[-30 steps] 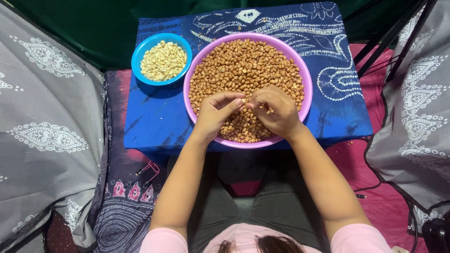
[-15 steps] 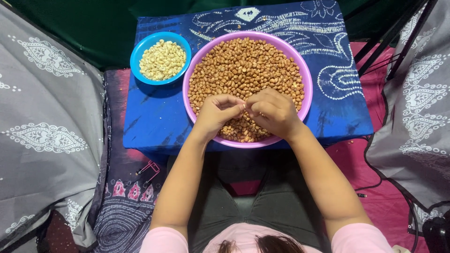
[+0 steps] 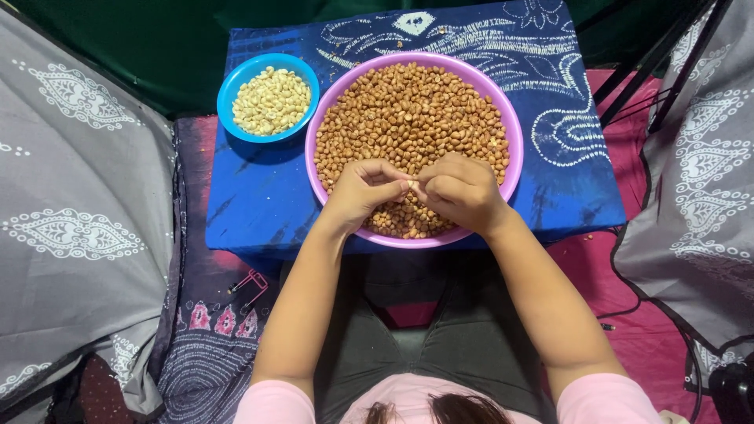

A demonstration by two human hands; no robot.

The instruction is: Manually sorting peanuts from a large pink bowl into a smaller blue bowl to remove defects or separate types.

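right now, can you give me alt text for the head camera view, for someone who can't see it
Seen from above, a person's left hand and right hand meet over a pink bowl full of brown peanuts, pinching one pale nut between the fingertips. A smaller blue bowl of pale skinned peanuts sits beside it on a blue patterned cloth.

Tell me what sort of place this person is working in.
Probably a home floor workspace: a low table under a blue patterned cloth, grey printed fabric hanging at both sides, and pink matting on the ground.
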